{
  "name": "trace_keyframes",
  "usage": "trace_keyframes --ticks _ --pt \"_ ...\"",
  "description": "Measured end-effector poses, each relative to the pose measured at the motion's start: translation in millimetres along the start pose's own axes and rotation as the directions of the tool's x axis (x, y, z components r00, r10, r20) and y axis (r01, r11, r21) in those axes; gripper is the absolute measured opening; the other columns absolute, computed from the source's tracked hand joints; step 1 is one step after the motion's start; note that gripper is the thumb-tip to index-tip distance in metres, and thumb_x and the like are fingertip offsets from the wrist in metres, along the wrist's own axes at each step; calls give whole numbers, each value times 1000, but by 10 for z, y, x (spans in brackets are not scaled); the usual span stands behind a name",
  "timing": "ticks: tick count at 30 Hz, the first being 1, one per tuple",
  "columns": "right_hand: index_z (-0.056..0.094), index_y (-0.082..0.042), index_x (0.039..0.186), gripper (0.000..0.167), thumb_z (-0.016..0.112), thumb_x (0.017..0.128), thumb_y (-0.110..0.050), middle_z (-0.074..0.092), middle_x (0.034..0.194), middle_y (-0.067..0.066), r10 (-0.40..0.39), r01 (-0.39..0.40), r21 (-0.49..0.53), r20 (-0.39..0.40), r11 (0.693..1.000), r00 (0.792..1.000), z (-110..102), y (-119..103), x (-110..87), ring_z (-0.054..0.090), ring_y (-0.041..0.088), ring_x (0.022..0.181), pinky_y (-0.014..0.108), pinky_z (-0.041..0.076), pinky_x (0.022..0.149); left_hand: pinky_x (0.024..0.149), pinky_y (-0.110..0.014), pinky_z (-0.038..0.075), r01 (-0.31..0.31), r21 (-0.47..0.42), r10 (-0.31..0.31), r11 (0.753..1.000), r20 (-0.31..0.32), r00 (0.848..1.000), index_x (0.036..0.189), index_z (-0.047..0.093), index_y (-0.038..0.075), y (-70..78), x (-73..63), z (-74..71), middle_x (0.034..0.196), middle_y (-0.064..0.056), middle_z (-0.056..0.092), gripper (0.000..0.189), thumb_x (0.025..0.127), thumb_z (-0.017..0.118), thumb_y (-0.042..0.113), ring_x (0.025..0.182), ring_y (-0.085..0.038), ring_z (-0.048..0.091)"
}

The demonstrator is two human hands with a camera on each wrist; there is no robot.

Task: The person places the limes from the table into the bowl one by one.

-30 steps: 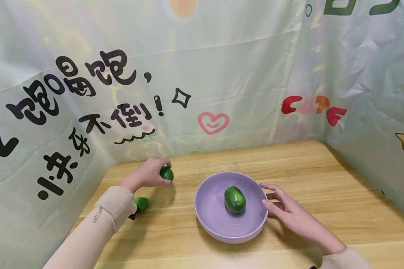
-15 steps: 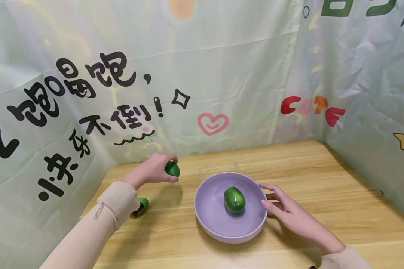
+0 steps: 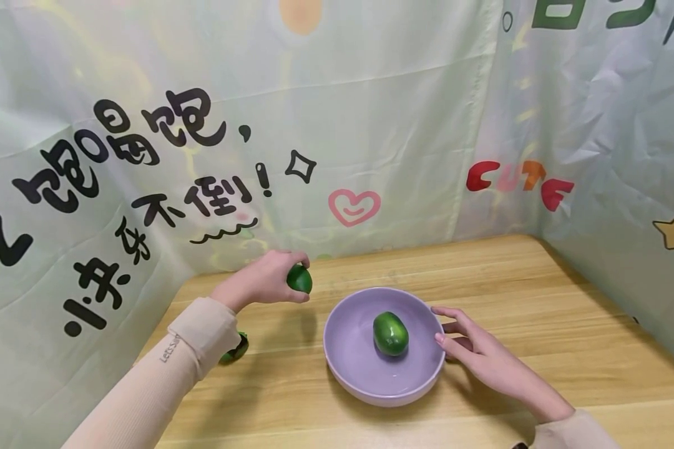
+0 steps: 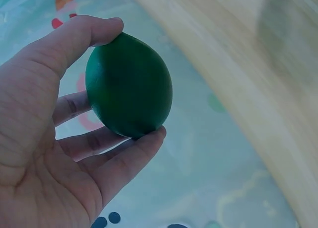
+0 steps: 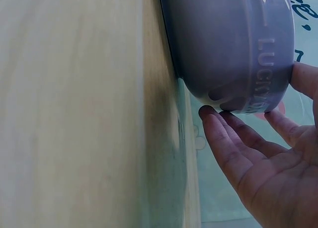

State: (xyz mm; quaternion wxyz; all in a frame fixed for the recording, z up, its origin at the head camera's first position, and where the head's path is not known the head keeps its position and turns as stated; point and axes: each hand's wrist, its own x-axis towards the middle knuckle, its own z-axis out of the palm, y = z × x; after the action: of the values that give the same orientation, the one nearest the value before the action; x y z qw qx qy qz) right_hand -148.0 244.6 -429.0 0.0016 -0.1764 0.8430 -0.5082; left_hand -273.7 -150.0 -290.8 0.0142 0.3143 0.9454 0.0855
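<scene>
My left hand point(image 3: 264, 279) holds a smooth green lime point(image 3: 299, 279) above the table, left of the bowl and behind it. In the left wrist view the lime point(image 4: 130, 86) sits between thumb and fingertips. A second, glossy lime point(image 3: 390, 333) lies inside the round lilac bowl point(image 3: 339, 368). At the bowl's right side is my right hand point(image 3: 483, 352), its thumb and fingertips touching the outer wall and rim. Its fingers are fairly straight in the right wrist view, where the bowl point(image 5: 218, 44) shows raised lettering. Another green object point(image 3: 236, 352) is partly hidden by the left sleeve.
The wooden table point(image 3: 483, 274) has a light grain and a rounded far corner. A pale printed cloth point(image 3: 415, 125) hangs behind it and along both sides, with lettering and a pink heart.
The left hand has moved right and slightly up with the lime, nearer the bowl. The right hand and the bowl stay in place.
</scene>
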Motion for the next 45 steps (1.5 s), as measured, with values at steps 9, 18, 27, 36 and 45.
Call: trace_keyframes --ticks 9,18,27,36,45 --pt "43 -9 158 50 58 112 -23 56 149 31 -18 18 14 5 1000 1000 3 11 2 74 34 117 29 63 88 71 -28 55 -34 5 34 999 -6 999 123 66 14 106 30 -12 110 -8 69 52 82 90 36 91 -22 63" --pt "43 -9 158 50 58 112 -22 54 150 32 -22 22 15 4 1000 1000 0 32 -2 73 35 118 30 64 87 73 -29 55 -54 18 54 998 5 999 123 66 13 246 47 -37 110 -8 69 53 81 91 35 91 -21 63" --pt "43 -10 158 50 58 112 -23 54 151 31 -21 21 15 5 1000 1000 -5 22 -6 73 35 119 31 64 87 75 -29 57 -72 38 72 997 23 997 125 65 15 392 93 -52 112 -8 70 52 83 90 35 95 -23 64" --pt "45 -12 157 49 59 112 -27 55 152 28 10 -10 5 -10 1000 1000 -1 0 -11 73 34 120 30 63 88 77 -29 57 -93 46 90 995 54 994 127 64 16 538 134 -74 111 -6 67 53 84 90 35 93 -22 65" --pt "43 -9 158 50 58 112 -23 60 145 27 -23 23 15 12 1000 1000 -8 -8 -4 73 34 119 32 64 88 80 -30 57 -161 82 158 983 50 986 125 64 16 653 161 -39 112 -5 67 51 84 89 33 92 -20 65"
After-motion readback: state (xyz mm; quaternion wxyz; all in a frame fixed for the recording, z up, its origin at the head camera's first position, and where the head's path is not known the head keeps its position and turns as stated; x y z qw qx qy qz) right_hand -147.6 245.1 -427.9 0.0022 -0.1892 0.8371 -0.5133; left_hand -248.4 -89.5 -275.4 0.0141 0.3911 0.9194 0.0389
